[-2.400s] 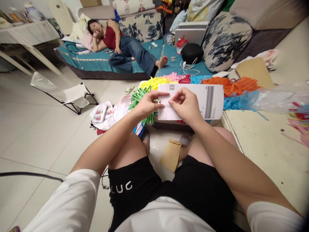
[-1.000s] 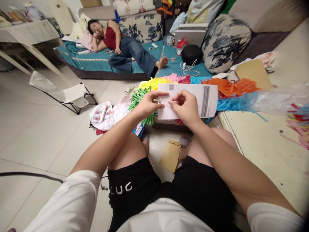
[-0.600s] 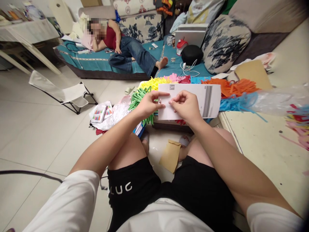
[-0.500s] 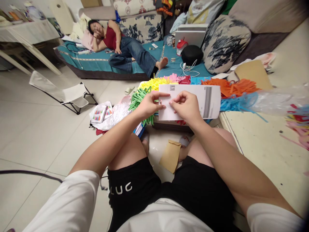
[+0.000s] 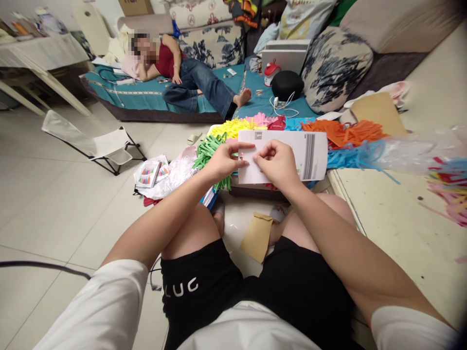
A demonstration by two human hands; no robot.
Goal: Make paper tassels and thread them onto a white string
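Observation:
A white printed sheet (image 5: pixel 292 150), marked with a 1 and dark bars, lies in front of me over the near side of the fringe-covered surface. My left hand (image 5: pixel 228 159) grips its left edge, index finger and thumb over the printed side. My right hand (image 5: pixel 279 163) is closed in a pinch against the sheet's middle, thumb and index finger together. Whatever sits between those fingertips is too small to make out. Just left of the sheet is green paper fringe (image 5: pixel 209 150), with yellow fringe (image 5: pixel 228 129) behind it.
Orange fringe (image 5: pixel 345 132) and blue fringe (image 5: pixel 355 154) lie to the right, beside a pale board (image 5: pixel 390 209). On the floor between my feet is a brown envelope (image 5: pixel 257 237). A folding chair (image 5: pixel 105 141) stands left. Another person (image 5: pixel 193 75) lies on the teal sofa (image 5: pixel 140 99).
The whole view has shifted slightly, with the sheet and both hands a little further left in it. Both hands keep nearly the same pose on the sheet.

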